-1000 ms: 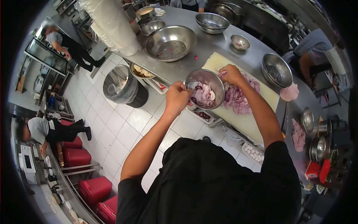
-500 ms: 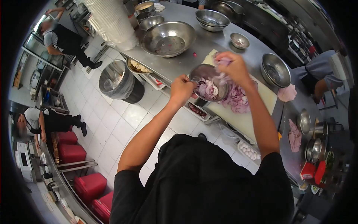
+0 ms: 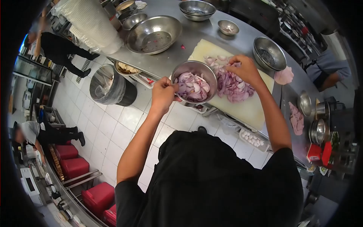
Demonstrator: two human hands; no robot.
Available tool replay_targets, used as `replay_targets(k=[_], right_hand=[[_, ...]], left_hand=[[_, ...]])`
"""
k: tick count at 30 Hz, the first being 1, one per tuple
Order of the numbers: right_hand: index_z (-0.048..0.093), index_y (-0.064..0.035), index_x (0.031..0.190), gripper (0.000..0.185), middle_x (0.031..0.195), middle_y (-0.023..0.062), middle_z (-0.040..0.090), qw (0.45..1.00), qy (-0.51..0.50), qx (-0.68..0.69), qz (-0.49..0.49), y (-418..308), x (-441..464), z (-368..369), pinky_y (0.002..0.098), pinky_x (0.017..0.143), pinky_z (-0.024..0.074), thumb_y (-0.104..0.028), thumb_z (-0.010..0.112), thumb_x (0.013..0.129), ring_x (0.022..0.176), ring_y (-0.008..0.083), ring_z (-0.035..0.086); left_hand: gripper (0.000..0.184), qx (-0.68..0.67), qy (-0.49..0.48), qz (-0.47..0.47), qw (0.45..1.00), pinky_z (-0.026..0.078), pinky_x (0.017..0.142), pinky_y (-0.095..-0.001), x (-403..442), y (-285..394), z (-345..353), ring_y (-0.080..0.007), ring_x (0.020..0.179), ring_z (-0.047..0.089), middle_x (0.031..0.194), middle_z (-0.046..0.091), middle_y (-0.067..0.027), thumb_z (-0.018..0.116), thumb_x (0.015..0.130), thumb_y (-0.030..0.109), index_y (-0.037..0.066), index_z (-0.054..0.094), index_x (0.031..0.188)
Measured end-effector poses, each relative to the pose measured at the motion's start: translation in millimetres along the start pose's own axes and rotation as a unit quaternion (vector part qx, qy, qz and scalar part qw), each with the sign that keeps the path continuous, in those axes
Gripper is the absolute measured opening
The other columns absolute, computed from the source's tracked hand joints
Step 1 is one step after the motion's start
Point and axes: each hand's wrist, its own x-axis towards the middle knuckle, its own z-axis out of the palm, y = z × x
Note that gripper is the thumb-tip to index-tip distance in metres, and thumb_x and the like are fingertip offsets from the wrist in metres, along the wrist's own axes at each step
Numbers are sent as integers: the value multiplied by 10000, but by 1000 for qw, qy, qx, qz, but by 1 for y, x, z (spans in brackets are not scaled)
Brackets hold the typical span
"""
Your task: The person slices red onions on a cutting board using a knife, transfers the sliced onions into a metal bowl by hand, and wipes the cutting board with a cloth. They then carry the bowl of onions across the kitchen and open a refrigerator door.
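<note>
My left hand grips the near-left rim of a steel container that is tilted toward me. Sliced red onion fills much of its inside. To its right, a pile of sliced red onion lies on a pale cutting board on the steel counter. My right hand is over the far part of this pile, fingers bent down at the slices. Whether it pinches any slice is too small to tell.
A wide steel bowl and stacked white containers stand at the counter's far left. Another steel bowl is right of the board. A lined bin stands on the floor. Two people are at left, another at right.
My right hand, which lifted onion slices at the container, is back over the pile. More onion is in the container, which has shifted left in view. The person at upper left has moved.
</note>
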Motion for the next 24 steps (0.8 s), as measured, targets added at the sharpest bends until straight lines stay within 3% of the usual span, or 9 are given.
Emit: replay_targets(k=[3, 6, 9, 18, 24], right_hand=[[641, -135, 1310, 810, 1459, 169, 485, 967, 2, -251, -31, 32, -15, 11, 499, 1084, 378, -414, 899, 594, 1347, 354, 436], [462, -222, 1493, 1131, 1599, 170, 273, 954, -54, -290, 55, 45, -11, 9, 575, 1165, 247, -501, 916, 496, 1461, 439, 220], [433, -296, 1509, 1167, 1595, 205, 275, 978, -73, -181, 71, 77, 0, 11, 676, 1151, 179, -502, 906, 462, 1470, 449, 222], [513, -243, 1452, 986, 1477, 122, 434, 984, -85, -149, 45, 104, 16, 17, 477, 1128, 370, -346, 832, 525, 1330, 389, 429], [661, -128, 1273, 698, 1277, 149, 572, 992, -45, -112, -29, 107, 26, 15, 365, 1042, 457, -152, 789, 587, 1201, 343, 559]], left_hand=[[206, 8, -9, 10, 1000, 561, 429, -294, -1, 0, -1, -130, 521, 548, 664, 545, -59, 632, 824, -27, 29, 482, 696], [204, 41, -31, -8, 999, 596, 489, -304, -2, 4, 0, -120, 588, 559, 725, 541, -38, 608, 821, -34, 67, 467, 714], [219, 55, -32, -16, 998, 596, 497, -303, -9, 10, 9, -119, 590, 562, 731, 539, -37, 610, 822, -38, 69, 455, 710], [181, 64, -39, -29, 997, 604, 516, -310, -34, 11, 15, -139, 596, 598, 750, 562, -52, 611, 834, -38, 52, 479, 749], [168, 63, -37, -25, 997, 607, 518, -311, -33, 5, 19, -145, 595, 609, 757, 572, -63, 613, 840, -26, 44, 487, 753]])
